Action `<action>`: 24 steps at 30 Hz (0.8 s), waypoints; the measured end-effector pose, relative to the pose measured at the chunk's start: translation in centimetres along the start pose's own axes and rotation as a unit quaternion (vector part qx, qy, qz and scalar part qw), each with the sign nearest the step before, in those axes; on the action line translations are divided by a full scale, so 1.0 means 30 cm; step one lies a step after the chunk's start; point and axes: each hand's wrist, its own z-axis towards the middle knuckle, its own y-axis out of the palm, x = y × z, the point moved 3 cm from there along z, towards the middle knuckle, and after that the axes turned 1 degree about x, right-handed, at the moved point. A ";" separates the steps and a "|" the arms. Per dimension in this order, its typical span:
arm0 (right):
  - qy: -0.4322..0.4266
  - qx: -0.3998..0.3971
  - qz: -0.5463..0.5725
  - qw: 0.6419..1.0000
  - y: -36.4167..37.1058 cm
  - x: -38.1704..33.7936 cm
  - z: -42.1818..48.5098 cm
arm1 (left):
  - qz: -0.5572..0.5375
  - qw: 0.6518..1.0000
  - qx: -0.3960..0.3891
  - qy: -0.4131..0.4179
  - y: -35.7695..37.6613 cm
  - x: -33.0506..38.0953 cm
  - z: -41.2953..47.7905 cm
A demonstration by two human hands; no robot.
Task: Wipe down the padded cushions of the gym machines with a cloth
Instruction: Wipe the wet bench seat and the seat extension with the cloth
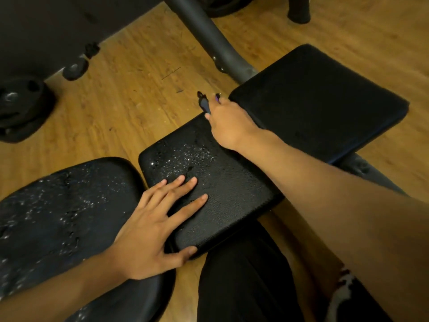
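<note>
Middle cushion (216, 182), droplet-wet, under our flat, empty left hand (160, 219); right hand (226, 123) at its far edge gripping a dark cloth (204, 104); risk: droplets streaking if missed.

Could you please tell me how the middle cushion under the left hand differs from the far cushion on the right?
The middle cushion is speckled with droplets; the far cushion looks dry and matte. The left hand lies flat on the middle one, while the right hand, holding something small and dark, sits at the far one's edge. Both are black rectangular pads.
</note>
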 end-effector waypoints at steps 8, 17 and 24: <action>0.040 0.058 -0.001 0.998 -0.009 0.027 -0.247 | -0.005 1.000 0.003 0.000 -0.002 0.007 0.003; 0.044 0.053 -0.041 0.997 0.002 0.025 -0.394 | 0.000 1.000 0.001 0.001 -0.003 0.004 0.006; -0.003 0.028 -0.028 0.999 0.000 -0.003 0.002 | 0.001 1.000 -0.005 -0.001 -0.002 0.000 0.006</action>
